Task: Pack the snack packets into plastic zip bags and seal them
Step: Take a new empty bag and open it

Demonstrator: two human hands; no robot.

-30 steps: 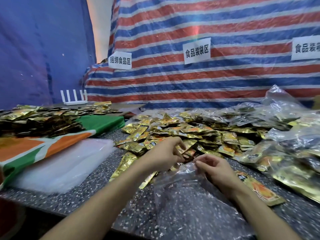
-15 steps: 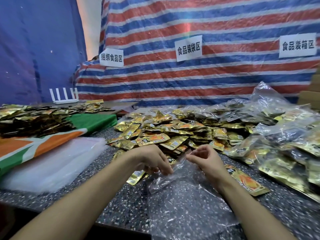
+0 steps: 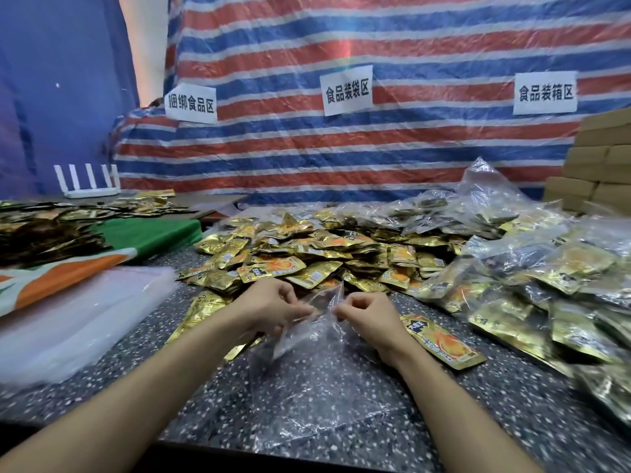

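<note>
Hanging behind everything, a striped tarp in red, white and blue is filling the back of the view. Below it, a dark speckled table is carrying the work. A wide heap of gold snack packets is lying across the table's middle, and filled plastic bags of the same packets are piling up along its right side. On the left, a stack of clear empty bags is lying flat beside a green and orange cloth, which is bearing more packets. Brown cardboard boxes are standing stacked at the far right.

Nearest the person, one clear zip bag is lying on the table, its mouth lifting toward the heap. Both hands are working at that mouth. The left hand is pinching its left edge with curled fingers, and the right hand is pinching the right edge likewise, the two sitting near each other. The bag is looking empty. One loose packet is lying on the table just beside the right wrist. A white router is sitting at the far left.
</note>
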